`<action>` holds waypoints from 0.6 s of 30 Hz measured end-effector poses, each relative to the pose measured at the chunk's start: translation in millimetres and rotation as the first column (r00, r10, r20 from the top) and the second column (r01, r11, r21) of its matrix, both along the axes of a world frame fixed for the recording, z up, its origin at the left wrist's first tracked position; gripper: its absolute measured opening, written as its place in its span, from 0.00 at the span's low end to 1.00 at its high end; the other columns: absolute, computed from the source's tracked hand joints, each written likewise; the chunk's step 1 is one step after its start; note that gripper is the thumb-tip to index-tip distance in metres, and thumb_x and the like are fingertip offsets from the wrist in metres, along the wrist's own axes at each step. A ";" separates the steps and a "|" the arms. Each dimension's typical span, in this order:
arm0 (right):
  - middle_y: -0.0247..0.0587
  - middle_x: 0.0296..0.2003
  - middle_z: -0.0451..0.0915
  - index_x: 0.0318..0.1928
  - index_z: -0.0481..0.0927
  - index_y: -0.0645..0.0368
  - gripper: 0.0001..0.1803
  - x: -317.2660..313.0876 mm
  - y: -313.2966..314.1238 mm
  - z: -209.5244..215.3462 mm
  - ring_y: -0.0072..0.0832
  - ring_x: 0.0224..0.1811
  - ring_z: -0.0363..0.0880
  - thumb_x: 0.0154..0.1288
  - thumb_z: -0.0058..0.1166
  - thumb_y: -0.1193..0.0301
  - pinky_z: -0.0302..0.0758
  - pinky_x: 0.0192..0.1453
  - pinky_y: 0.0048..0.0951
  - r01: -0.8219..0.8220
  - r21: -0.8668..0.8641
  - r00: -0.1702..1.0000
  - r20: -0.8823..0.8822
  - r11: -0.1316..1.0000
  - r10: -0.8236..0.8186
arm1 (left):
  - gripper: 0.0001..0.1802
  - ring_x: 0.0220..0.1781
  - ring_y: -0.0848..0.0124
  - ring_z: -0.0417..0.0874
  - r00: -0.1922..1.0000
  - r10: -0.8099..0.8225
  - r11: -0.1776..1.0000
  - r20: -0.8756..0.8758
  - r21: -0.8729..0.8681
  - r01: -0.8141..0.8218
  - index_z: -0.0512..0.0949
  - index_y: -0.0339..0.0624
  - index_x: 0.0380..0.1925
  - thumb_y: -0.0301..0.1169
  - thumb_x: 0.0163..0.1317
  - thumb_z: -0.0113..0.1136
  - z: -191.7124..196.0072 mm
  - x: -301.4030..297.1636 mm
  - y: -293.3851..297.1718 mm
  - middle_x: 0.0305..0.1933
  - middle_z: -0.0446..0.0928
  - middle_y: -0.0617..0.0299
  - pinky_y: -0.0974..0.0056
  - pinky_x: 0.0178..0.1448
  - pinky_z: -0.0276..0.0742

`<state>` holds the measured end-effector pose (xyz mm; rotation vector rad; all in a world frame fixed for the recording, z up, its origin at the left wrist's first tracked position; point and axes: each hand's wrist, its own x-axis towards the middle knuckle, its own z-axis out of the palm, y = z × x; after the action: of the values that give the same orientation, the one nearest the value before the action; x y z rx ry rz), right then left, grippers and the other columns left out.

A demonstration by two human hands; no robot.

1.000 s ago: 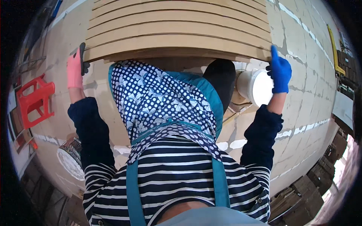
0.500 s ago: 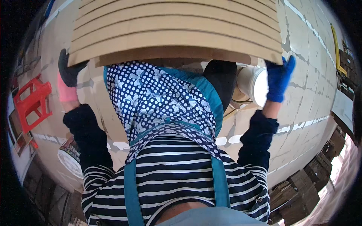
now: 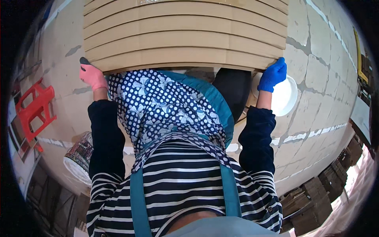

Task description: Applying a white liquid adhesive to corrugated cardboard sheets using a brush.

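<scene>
Floor (image 3: 316, 98): pale, grey-patched, crossed by broken white lines; fills much of the view on both sides
Cardboard (image 3: 185, 39): tan, in overlapping layers with dark lines between; set crosswise in front of the person, running out past the upper edge; near edge meets the top of the apron in view
Shirt (image 3: 181, 170): dark, white-striped, worn by the person; plain dark lower sleeves
Apron (image 3: 158, 106): navy, white dots and bows, teal border and straps; over the shirt
Brown pile (image 3: 316, 197): flat pieces, lower right
Stool (image 3: 37, 106): red, well apart from the cardboard, far left
Bucket (image 3: 285, 98): white, on the floor, just beyond the right hand and partly hidden by it
Tub (image 3: 75, 164): white-rimmed, dark contents, beside the left sleeve
Left hand (image 3: 93, 75): pink glove, dark at the tips; fingers closed on the cardboard's near left corner
Right hand (image 3: 273, 75): blue glove; fingers curled around the near right corner, gripping it, undersides hidden
</scene>
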<state>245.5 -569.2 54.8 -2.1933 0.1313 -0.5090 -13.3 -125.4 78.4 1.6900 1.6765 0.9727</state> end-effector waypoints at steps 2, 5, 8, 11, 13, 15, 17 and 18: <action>0.33 0.18 0.69 0.21 0.71 0.67 0.17 5.6 -3.7 -4.7 0.19 0.23 0.61 0.64 0.45 0.69 0.62 0.27 0.27 -0.015 -0.056 1.000 0.003 0.998 0.015 | 0.23 0.31 0.68 0.74 0.999 -0.015 1.000 0.029 0.012 0.015 0.75 0.26 0.33 0.42 0.63 0.46 -5.7 -5.8 5.6 0.33 0.77 0.54 0.62 0.37 0.70; 0.33 0.17 0.68 0.21 0.71 0.67 0.17 5.9 1.2 6.1 0.19 0.22 0.60 0.64 0.44 0.69 0.62 0.26 0.27 -0.061 -0.024 0.994 0.089 0.998 0.063 | 0.25 0.31 0.68 0.75 0.977 -0.052 0.999 0.205 -0.006 0.054 0.75 0.26 0.34 0.44 0.62 0.47 -19.2 -21.7 19.2 0.35 0.77 0.54 0.61 0.37 0.70; 0.32 0.16 0.67 0.21 0.71 0.67 0.16 5.8 4.6 16.2 0.20 0.21 0.60 0.64 0.44 0.69 0.61 0.25 0.27 -0.158 0.062 0.959 0.248 0.986 0.138 | 0.25 0.32 0.68 0.75 0.863 -0.079 0.990 0.499 -0.062 0.126 0.75 0.25 0.34 0.44 0.62 0.48 -30.4 -25.8 26.5 0.34 0.76 0.55 0.62 0.37 0.70; 0.32 0.15 0.67 0.22 0.72 0.67 0.16 3.4 -0.6 3.5 0.20 0.21 0.60 0.65 0.44 0.70 0.61 0.24 0.28 -0.092 0.109 0.983 0.170 0.990 0.072 | 0.20 0.32 0.61 0.74 0.988 -0.088 0.985 0.129 0.161 0.067 0.74 0.27 0.34 0.37 0.64 0.43 -38.8 -28.2 23.9 0.34 0.77 0.45 0.64 0.41 0.69; 0.33 0.15 0.68 0.22 0.72 0.67 0.17 6.3 2.8 -3.3 0.20 0.20 0.60 0.65 0.44 0.69 0.61 0.24 0.28 -0.056 0.110 0.990 0.136 0.992 0.041 | 0.21 0.32 0.61 0.75 0.998 -0.057 0.986 0.027 0.157 0.052 0.75 0.27 0.33 0.39 0.64 0.43 -43.5 -29.0 28.5 0.34 0.77 0.47 0.63 0.40 0.70; 0.36 0.15 0.68 0.22 0.72 0.67 0.18 10.8 5.3 -6.9 0.21 0.20 0.60 0.65 0.44 0.67 0.61 0.24 0.28 0.016 0.117 0.994 0.103 0.993 -0.028 | 0.25 0.33 0.62 0.77 0.990 0.001 0.985 -0.143 0.168 0.023 0.75 0.27 0.32 0.44 0.63 0.44 -44.8 -28.2 34.2 0.32 0.78 0.52 0.62 0.39 0.71; 0.38 0.15 0.69 0.21 0.73 0.66 0.19 20.5 9.4 -5.5 0.21 0.19 0.60 0.65 0.44 0.65 0.61 0.24 0.29 0.039 0.008 0.997 0.058 0.999 -0.040 | 0.24 0.35 0.58 0.77 0.951 -0.001 0.990 -0.310 0.132 0.044 0.76 0.29 0.33 0.43 0.63 0.41 -34.1 -5.9 25.5 0.34 0.77 0.49 0.60 0.41 0.71; 0.40 0.14 0.69 0.21 0.73 0.66 0.20 25.7 11.6 -4.8 0.22 0.19 0.60 0.65 0.43 0.64 0.61 0.24 0.29 0.054 -0.096 0.998 0.020 0.994 -0.052 | 0.23 0.38 0.53 0.76 0.886 -0.003 0.994 -0.463 0.099 0.055 0.76 0.32 0.35 0.42 0.63 0.38 -23.5 7.0 16.8 0.37 0.77 0.46 0.58 0.43 0.70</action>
<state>271.2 -557.6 49.9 -2.2837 0.1587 -0.5746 -6.3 -108.6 54.9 2.1430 1.9098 0.6873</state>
